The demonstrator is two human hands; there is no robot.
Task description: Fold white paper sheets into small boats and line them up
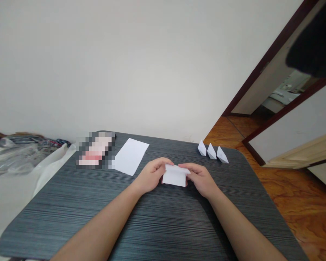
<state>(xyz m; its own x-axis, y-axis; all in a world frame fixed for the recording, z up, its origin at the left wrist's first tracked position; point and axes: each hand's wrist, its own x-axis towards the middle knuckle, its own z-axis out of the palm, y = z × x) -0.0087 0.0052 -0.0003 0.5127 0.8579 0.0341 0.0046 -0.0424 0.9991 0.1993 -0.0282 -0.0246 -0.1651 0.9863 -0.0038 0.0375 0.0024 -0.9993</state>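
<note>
Plain off-white wall (141, 65) behind, evenly lit, unmarked. Dark grey striped surface (163, 224) with rounded corners occupies the foreground. Orange-brown wood-pattern floor (296, 195) to the right. Dark brown door frame (263, 61) opens onto a brighter adjoining room. Crumpled fabric and clear plastic (19, 156) lie at left.

Folded paper (174, 176) mid table (70, 214); sheet (130, 156) behind-left, 3 boats (212, 152) behind-right.

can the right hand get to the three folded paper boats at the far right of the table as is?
Probably yes, once free. The right hand now shares the folded paper with the left hand; only bare table lies between it and the paper boats.
</note>
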